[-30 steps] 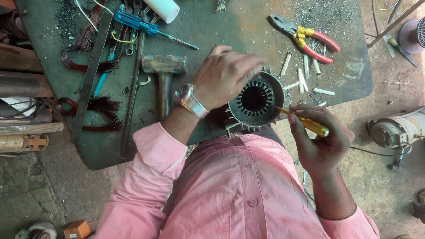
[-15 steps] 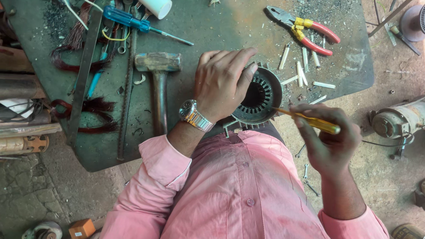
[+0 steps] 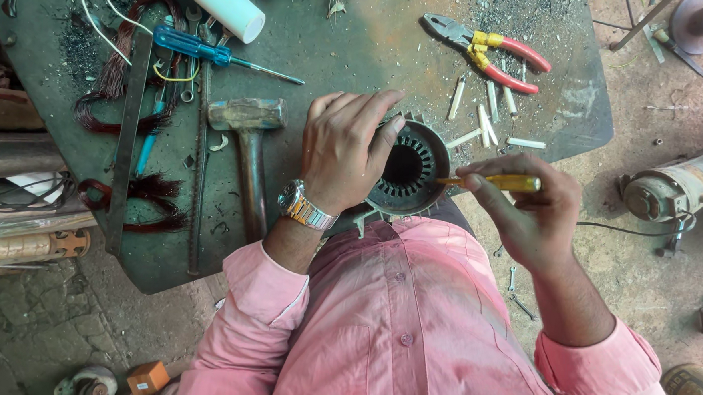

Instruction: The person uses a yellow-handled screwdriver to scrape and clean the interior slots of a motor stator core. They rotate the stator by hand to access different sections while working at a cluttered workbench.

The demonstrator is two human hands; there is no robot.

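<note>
Head view: white tube [image 3: 215, 3], table's [image 3: 360, 38] far edge

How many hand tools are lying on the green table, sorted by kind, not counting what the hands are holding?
Hammer: 1
Blue-handled screwdriver: 1
Red-and-yellow pliers: 1
Total: 3 clear hand tools on the table. Other metal pieces near the copper wire are too jumbled to sort.

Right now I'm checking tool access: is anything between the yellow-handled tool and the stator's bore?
Nothing visible. The right hand points the yellow-handled tool at the stator; the left hand covers only its left side.
</note>
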